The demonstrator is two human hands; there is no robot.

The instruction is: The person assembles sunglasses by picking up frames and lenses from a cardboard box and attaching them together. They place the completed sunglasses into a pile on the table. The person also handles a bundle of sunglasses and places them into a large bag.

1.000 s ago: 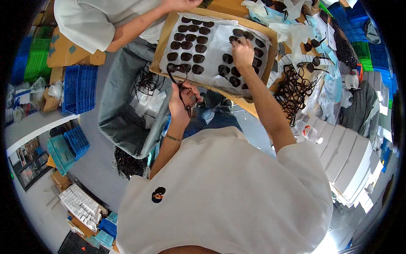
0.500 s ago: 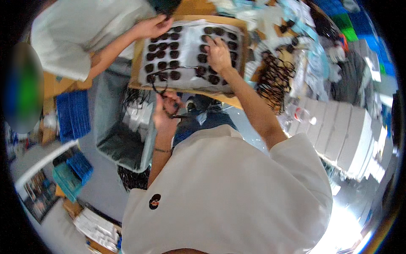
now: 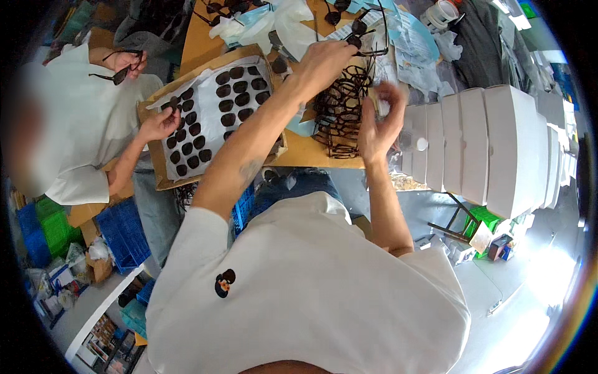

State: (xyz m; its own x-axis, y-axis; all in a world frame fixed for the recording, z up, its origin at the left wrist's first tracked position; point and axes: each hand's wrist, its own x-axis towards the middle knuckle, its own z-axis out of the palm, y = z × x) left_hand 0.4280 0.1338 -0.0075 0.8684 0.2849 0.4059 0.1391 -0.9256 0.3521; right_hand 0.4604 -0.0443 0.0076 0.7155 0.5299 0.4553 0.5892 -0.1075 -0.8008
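Both hands at the tangled heap of dark eyeglass frames (image 3: 341,115)!
Just right of the heap, the right hand (image 3: 379,136) curls, thumb and fingers parted; left of it, a brown cardboard box (image 3: 157,159) holds dark lenses (image 3: 194,129); at the heap's far edge, the left hand (image 3: 325,63) pinches a black eyeglass frame (image 3: 372,53).

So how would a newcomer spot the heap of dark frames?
Beyond the wearer's white shirt stands a tan table. At its near edge, between the shallow cardboard box and the white boxes, lies the heap of dark frames. Unlike the rowed lenses, it is a jumble of thin, see-through rims.
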